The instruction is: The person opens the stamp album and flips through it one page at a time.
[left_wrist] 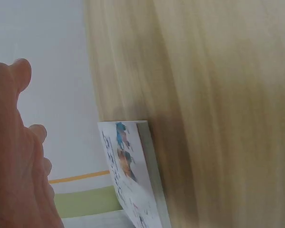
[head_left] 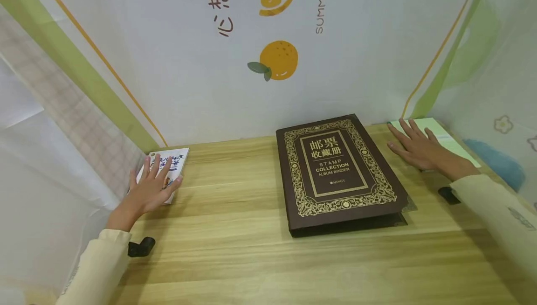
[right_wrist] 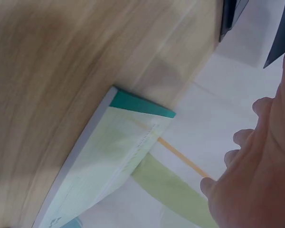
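My left hand (head_left: pixel 148 188) hovers with spread fingers over a small white book (head_left: pixel 180 155) at the table's left back edge. In the left wrist view the book (left_wrist: pixel 128 161), with blue and brown pictures on its cover, lies flat below the hand (left_wrist: pixel 19 156), with space between them. My right hand (head_left: pixel 419 151), fingers extended, is above a pale green book (head_left: pixel 455 149) at the right back. The right wrist view shows that book (right_wrist: pixel 109 156) with a dark green corner, apart from the hand (right_wrist: pixel 261 156). Neither hand holds anything.
A large brown stamp album binder (head_left: pixel 335 188) with gold ornament lies between the hands, its cover slightly raised at the front. Behind the wooden table (head_left: pixel 226 211) hangs a white cloth (head_left: pixel 189 86) with orange prints. More cloth hangs at both sides.
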A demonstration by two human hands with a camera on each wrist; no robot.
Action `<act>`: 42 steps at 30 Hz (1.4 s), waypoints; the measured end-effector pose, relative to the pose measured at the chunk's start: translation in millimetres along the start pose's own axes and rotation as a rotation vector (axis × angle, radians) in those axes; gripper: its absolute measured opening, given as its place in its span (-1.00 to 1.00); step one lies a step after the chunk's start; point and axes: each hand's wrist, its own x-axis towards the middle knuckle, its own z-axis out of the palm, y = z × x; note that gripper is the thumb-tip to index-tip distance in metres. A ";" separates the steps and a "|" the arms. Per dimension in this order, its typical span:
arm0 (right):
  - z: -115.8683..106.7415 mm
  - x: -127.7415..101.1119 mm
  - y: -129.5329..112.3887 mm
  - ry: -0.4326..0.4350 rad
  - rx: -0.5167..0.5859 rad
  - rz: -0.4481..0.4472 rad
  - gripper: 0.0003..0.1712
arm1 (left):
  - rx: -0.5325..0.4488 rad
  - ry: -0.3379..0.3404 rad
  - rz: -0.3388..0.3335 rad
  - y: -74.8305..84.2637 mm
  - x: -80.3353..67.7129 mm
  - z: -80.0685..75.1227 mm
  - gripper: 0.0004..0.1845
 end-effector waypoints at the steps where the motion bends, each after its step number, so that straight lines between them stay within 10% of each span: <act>1: 0.1 -0.7 -0.5 0.002 0.002 -0.002 -0.17 | -0.001 0.000 0.005 1.2 0.5 -0.6 -0.08; 9: 2.6 2.4 -13.6 0.070 0.140 -0.084 -0.15 | 0.025 0.036 0.122 43.5 3.1 4.1 -0.04; 19: -7.4 43.2 -19.7 -0.012 0.343 -0.069 -0.21 | 0.130 0.100 0.465 159.2 6.5 33.5 0.10; 27: -5.6 53.3 -25.1 -0.068 0.550 -0.031 -0.17 | 0.100 0.003 0.647 234.4 -12.3 52.8 0.06; 36: -0.3 54.8 -30.0 -0.091 0.754 -0.067 -0.20 | 0.311 0.161 0.833 285.2 -25.7 53.8 -0.15; 42: -3.1 54.2 -32.8 -0.073 0.782 -0.036 -0.20 | 0.452 0.218 0.823 294.7 -24.4 55.7 -0.24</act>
